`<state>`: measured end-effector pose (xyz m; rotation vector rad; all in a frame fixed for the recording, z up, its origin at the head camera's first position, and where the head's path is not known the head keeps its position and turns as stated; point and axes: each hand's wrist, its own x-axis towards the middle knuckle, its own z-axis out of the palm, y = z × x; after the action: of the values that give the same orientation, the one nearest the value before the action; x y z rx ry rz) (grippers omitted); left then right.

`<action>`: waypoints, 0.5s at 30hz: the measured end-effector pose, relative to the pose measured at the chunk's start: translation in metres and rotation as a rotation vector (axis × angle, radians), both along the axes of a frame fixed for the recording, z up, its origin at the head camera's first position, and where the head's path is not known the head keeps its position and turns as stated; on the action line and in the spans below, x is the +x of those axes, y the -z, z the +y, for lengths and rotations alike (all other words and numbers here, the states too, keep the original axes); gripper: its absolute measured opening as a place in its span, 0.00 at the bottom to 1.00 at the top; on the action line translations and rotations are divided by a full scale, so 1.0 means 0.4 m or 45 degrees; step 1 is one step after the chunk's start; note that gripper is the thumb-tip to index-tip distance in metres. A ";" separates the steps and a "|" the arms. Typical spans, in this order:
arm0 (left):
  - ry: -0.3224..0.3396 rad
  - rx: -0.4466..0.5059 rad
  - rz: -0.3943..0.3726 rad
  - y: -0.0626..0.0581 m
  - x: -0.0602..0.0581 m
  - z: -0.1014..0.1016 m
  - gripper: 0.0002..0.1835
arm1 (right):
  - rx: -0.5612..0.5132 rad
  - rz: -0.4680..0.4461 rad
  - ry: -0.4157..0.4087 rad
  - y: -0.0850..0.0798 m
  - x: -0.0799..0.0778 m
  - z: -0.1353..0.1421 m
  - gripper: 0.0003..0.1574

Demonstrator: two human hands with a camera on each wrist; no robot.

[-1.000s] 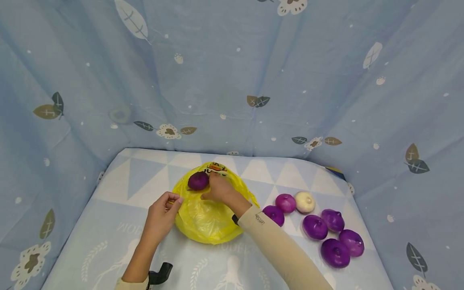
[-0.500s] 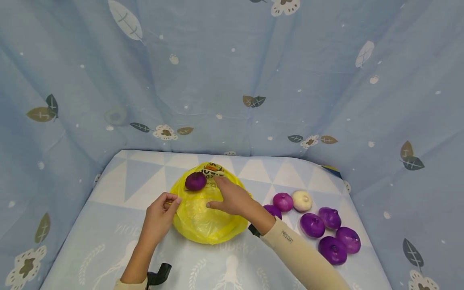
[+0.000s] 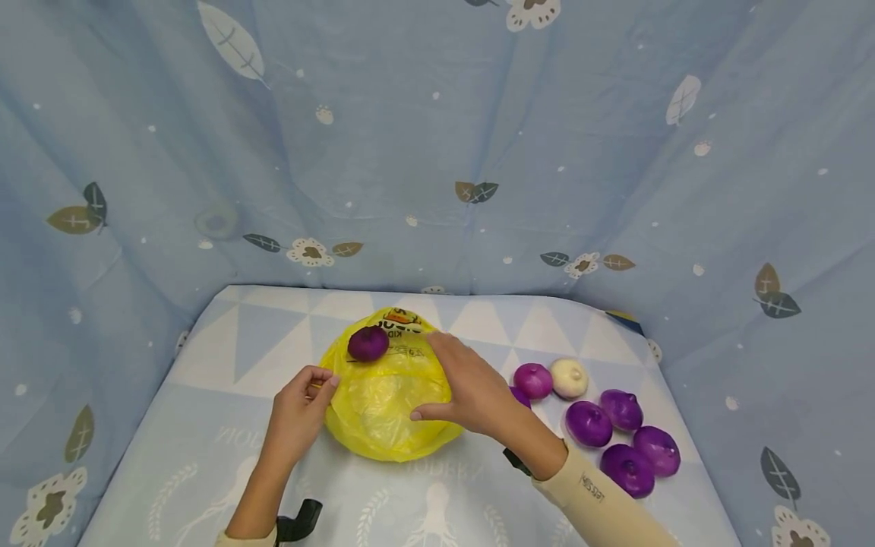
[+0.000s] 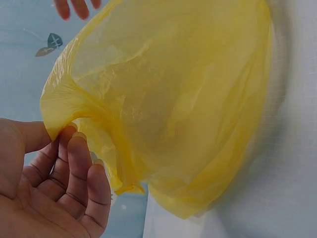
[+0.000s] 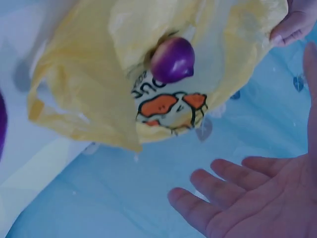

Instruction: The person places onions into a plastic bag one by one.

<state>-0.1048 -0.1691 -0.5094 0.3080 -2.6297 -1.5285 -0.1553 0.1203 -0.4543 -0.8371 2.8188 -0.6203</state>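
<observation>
A yellow plastic bag (image 3: 390,410) with a printed cartoon lies with its mouth spread on the table. One purple onion (image 3: 368,344) is inside it, near the far left side. My left hand (image 3: 301,410) pinches the bag's left rim between thumb and fingers, which the left wrist view shows close up at the yellow film (image 4: 163,99). My right hand (image 3: 475,387) is over the bag's right side, fingers and thumb spread, holding nothing. In the right wrist view its fingers (image 5: 218,188) are extended, apart from the bag.
To the right on the patterned tablecloth (image 3: 225,410) lie several purple onions (image 3: 589,424) and one white onion (image 3: 569,378). Another purple onion (image 3: 522,396) is partly behind my right hand. A blue printed curtain (image 3: 383,152) surrounds the table on the far side and both sides.
My right hand has let go of the purple onion in the bag and drawn back to the right, its fingers spreading. My left hand keeps its pinch on the rim.
</observation>
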 end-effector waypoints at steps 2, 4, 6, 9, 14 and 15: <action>0.005 0.006 0.002 -0.001 0.000 0.000 0.11 | 0.010 0.064 0.019 -0.002 0.011 0.018 0.77; 0.008 0.004 0.006 -0.002 -0.001 0.000 0.11 | 0.009 0.109 0.054 -0.002 0.021 0.038 0.79; 0.011 0.006 0.009 -0.002 -0.002 -0.001 0.11 | 0.008 0.144 0.096 0.000 0.031 0.058 0.80; 0.007 -0.002 0.010 -0.003 -0.003 -0.002 0.12 | -0.003 0.157 0.165 0.005 0.045 0.089 0.81; 0.013 0.005 0.005 -0.006 -0.001 -0.003 0.12 | -0.008 0.138 0.254 0.027 0.065 0.143 0.84; 0.013 0.007 0.004 -0.007 0.000 -0.003 0.11 | -0.006 0.135 0.266 0.032 0.067 0.153 0.85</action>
<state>-0.1049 -0.1704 -0.5067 0.2932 -2.6287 -1.5386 -0.1284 0.1815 -0.4673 -0.5975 3.0282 -0.6272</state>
